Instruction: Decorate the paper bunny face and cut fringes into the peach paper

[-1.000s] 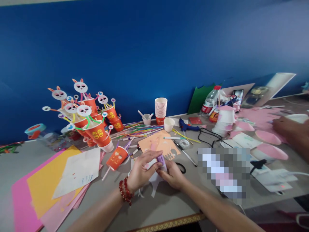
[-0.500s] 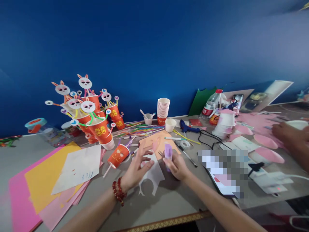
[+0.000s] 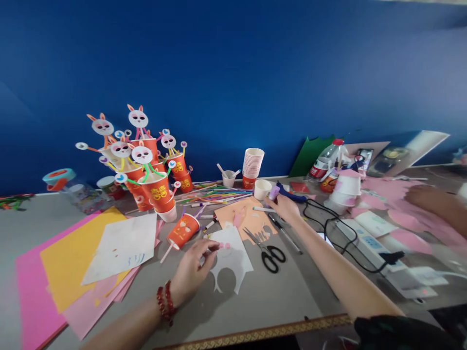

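My left hand (image 3: 195,267), a red bead bracelet on its wrist, is closed in a pinch. At its fingertips is a small white paper disc with two pink patches (image 3: 224,245), over a cut white sheet (image 3: 239,262) with a round hole. Farther off, my right hand (image 3: 286,206) grips a purple glue stick (image 3: 273,193) beside a white paper cup (image 3: 261,188). Between the hands lie black-handled scissors (image 3: 270,255), their blades over an orange paper sheet (image 3: 251,214). A red paper cup (image 3: 183,231) lies tipped near my left hand.
Stacked red cups with rabbit faces (image 3: 155,192) stand left, behind coloured paper sheets (image 3: 73,257). A cup stack (image 3: 253,165) stands by the wall, near a blue glue gun (image 3: 292,194). A power strip (image 3: 379,257) with black cable lies right. Another person's hand (image 3: 434,201) is at far right.
My right hand has carried the glue stick away to the upper right, uncovering the scissors. My left hand has drawn back slightly, its spread fingers now pinched. The view has shifted slightly.
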Demonstrator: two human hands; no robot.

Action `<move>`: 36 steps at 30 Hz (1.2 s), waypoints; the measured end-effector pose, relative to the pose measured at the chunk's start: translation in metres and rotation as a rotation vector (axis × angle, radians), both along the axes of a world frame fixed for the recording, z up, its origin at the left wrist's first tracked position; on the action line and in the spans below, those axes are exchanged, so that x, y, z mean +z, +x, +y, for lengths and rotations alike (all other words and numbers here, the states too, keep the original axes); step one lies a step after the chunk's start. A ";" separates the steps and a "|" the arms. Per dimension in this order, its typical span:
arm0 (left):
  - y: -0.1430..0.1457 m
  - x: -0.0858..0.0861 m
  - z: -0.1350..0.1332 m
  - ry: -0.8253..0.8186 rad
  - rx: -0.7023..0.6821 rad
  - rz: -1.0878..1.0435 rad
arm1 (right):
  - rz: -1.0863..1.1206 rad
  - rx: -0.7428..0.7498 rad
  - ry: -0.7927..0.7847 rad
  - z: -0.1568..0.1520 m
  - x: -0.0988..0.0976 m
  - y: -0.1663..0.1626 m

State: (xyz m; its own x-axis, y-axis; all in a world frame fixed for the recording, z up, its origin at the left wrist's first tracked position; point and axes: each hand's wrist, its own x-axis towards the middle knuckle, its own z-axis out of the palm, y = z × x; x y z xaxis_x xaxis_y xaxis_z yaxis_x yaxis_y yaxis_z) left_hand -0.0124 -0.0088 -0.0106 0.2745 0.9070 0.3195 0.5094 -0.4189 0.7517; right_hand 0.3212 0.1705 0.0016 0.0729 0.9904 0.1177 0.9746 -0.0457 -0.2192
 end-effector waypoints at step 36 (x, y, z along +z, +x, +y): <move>0.010 -0.018 -0.031 0.218 -0.213 0.630 | -0.151 0.151 -0.010 -0.110 -0.004 0.008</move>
State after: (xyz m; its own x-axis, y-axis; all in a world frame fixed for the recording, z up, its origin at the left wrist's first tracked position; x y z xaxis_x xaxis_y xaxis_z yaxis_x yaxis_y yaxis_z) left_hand -0.0023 -0.0400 -0.0290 0.6317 0.7464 0.2095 0.7109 -0.6655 0.2274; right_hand 0.3289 0.0605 -0.0026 -0.0944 0.9899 0.1060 0.9923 0.1022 -0.0707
